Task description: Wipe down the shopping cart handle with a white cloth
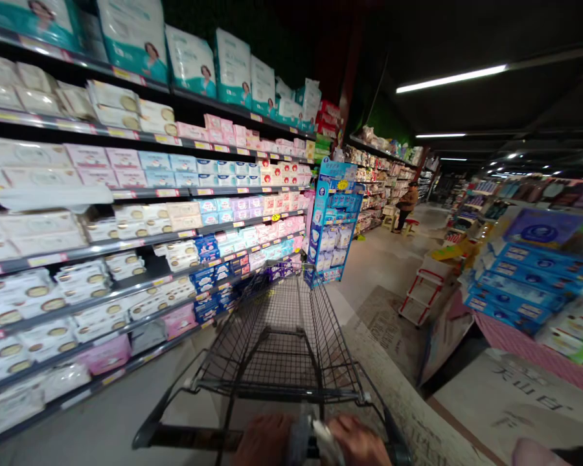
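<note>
From the head camera, the left hand (262, 441) and right hand (359, 443) had their fingers closed around the shopping cart's handle (189, 439), its wire basket (282, 336) pointing lengthwise toward a blue display rack (333, 220), with shelves of packaged hygiene goods (97, 248) left of the cart.

Two hands (262, 441), one shopping cart (276, 336), one distant shopper (407, 206)

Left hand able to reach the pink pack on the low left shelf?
Probably not from here: the left hand is on the cart handle, and the pink pack sits well left of the cart, across the floor.
</note>
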{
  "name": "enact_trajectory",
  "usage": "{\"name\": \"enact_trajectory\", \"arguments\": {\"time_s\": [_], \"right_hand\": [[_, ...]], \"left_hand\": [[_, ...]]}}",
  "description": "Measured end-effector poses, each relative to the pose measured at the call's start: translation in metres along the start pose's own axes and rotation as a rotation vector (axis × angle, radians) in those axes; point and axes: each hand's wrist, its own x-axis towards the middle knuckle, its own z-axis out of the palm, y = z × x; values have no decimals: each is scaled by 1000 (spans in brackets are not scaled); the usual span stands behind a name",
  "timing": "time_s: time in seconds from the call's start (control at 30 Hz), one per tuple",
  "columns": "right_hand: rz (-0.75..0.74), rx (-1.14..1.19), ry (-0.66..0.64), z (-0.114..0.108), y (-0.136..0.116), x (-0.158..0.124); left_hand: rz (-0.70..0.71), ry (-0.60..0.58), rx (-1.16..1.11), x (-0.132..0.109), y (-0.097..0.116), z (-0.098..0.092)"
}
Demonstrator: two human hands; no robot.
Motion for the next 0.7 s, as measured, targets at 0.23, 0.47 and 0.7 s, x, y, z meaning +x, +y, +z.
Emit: {"name": "enact_trajectory", "arguments": {"time_s": [0.23,0.47,0.7], "right_hand": [[196,-53,-47,-36,72,-53],[156,-83,-68,-61,73,-48],[18,21,-118,-47,-12,-2]], "left_hand": [[-295,156,182,-97,-123,-45],[-205,238,186,-103,-123,-55],[-79,107,118,-34,-12,-28]]}}
